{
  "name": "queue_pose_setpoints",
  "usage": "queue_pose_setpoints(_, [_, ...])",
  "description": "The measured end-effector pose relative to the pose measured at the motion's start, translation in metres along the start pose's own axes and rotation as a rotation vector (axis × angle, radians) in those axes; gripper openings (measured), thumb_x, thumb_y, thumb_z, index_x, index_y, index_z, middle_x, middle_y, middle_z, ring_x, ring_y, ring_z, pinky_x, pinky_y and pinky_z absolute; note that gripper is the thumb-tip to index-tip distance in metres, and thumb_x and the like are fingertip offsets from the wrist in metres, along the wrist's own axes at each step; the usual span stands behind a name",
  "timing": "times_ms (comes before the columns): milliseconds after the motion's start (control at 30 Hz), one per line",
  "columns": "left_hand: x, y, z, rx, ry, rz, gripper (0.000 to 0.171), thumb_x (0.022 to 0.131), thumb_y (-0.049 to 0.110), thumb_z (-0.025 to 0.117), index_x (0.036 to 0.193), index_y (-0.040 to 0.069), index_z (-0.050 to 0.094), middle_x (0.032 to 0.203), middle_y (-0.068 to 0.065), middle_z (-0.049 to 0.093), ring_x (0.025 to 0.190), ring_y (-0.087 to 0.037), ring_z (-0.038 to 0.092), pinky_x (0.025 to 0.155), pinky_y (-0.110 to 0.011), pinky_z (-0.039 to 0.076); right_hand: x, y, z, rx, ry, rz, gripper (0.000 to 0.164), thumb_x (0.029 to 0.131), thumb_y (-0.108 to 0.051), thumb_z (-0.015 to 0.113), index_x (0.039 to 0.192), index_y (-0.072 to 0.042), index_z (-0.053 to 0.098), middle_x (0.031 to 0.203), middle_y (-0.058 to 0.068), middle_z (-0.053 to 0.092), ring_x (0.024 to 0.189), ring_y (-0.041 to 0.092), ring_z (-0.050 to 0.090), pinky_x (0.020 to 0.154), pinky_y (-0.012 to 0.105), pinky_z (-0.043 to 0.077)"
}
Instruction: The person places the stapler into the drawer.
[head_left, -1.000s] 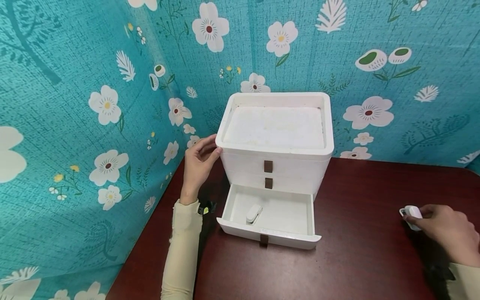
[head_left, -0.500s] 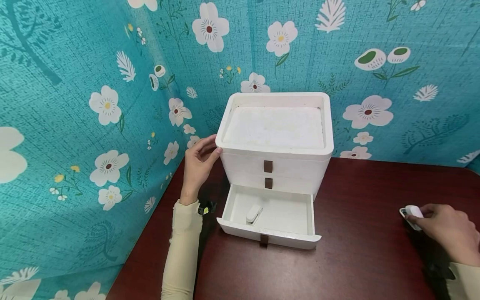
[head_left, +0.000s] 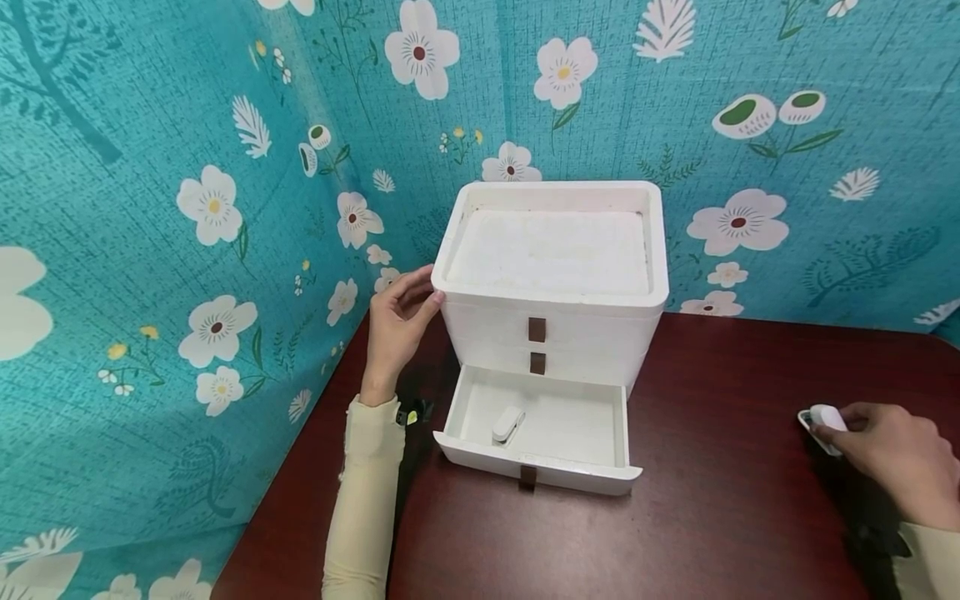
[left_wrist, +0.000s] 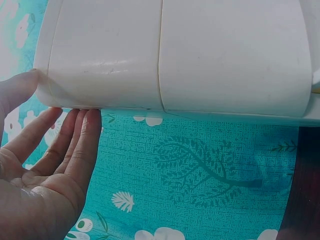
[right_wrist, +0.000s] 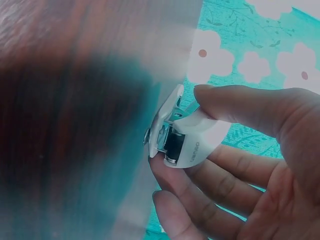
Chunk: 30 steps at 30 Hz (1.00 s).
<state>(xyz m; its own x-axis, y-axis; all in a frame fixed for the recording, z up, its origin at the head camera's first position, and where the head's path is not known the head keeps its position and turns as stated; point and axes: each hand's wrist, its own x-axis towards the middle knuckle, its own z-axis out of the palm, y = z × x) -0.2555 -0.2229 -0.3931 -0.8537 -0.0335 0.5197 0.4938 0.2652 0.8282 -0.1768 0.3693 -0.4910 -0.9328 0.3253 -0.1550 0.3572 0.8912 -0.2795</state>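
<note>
A white drawer unit (head_left: 547, 333) stands on the table, its bottom drawer (head_left: 577, 433) pulled out. Inside that drawer, toward the left, lies a small white clip-like device (head_left: 508, 423). My left hand (head_left: 393, 333) holds the unit's upper left front corner, thumb on the front and fingers against the side; the left wrist view shows the fingertips on the white wall (left_wrist: 105, 60). Far to the right, my right hand (head_left: 900, 454) pinches a small white hinged device (right_wrist: 192, 145) with metal parts, a black piece and tiny lettering. Its exact kind is unclear.
The dark red-brown table (head_left: 712, 517) extends in front of and right of the unit. Teal cloth (head_left: 600, 92) with white flowers hangs behind and on the left. Brown pull tabs (head_left: 537, 330) mark the drawer fronts. A shallow tray recess (head_left: 555, 250) forms the unit's top.
The white device in my right hand has turned slightly, with more of its flat base showing. My left hand and the drawer keep their places.
</note>
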Motion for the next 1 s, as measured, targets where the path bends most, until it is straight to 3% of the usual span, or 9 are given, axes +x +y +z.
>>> queue_pose_setpoints(433, [0.001,-0.001,0.0,-0.005,-0.003,-0.002,0.043,0.095,0.008,0.076,0.137,0.003,0.067,0.133,-0.019,0.07,0.119,-0.035,0.071,0.094,-0.027,0.061,-0.007,-0.013,-0.008,0.031,0.065,-0.044,0.054,0.085,-0.027,0.083,0.108,0.018,0.062,0.097,0.039,0.064,0.078,0.044,0.056,0.058,0.051,0.043])
queue_pose_setpoints(1000, [0.0,-0.001,-0.001,-0.009,-0.002,0.006,0.042,0.096,0.008,0.075,0.136,0.002,0.067,0.132,-0.019,0.071,0.118,-0.035,0.072,0.095,-0.027,0.061,-0.02,-0.043,-0.022,0.059,0.142,-0.169,0.05,0.082,-0.027,0.085,0.106,0.012,0.067,0.094,0.036,0.067,0.071,0.037,0.057,0.049,0.038,0.037])
